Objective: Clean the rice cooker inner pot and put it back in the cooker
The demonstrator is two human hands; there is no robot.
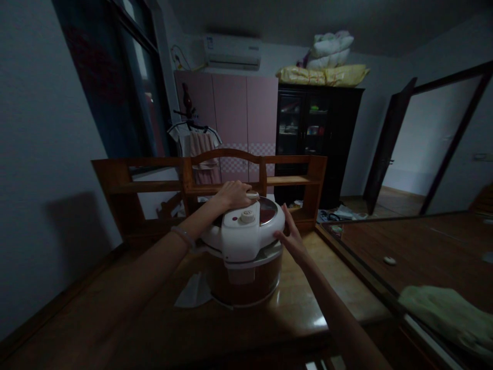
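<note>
A white appliance lid (pixel 241 239) with a knob and a see-through window sits over a clear round glass bowl (pixel 246 288). The lid looks slightly tilted, and a gap shows between it and the bowl at the front right. On top, my left hand (pixel 234 195) is closed around the lid's handle, its fingers partly hidden behind it. My right hand (pixel 293 239) grips the lid's right rim, with the thumb at the near side and the fingers farther back. Beside the bowl's left foot lies a white paper-like piece (pixel 193 291) on the wooden table (pixel 308 288).
A low wooden shelf (pixel 154 186) stands along the table's back edge. To the right is a lower brown surface (pixel 365 244) with a pale green cloth (pixel 447 311) and a small white round object (pixel 390 261). The left wall (pixel 42 205) is close by.
</note>
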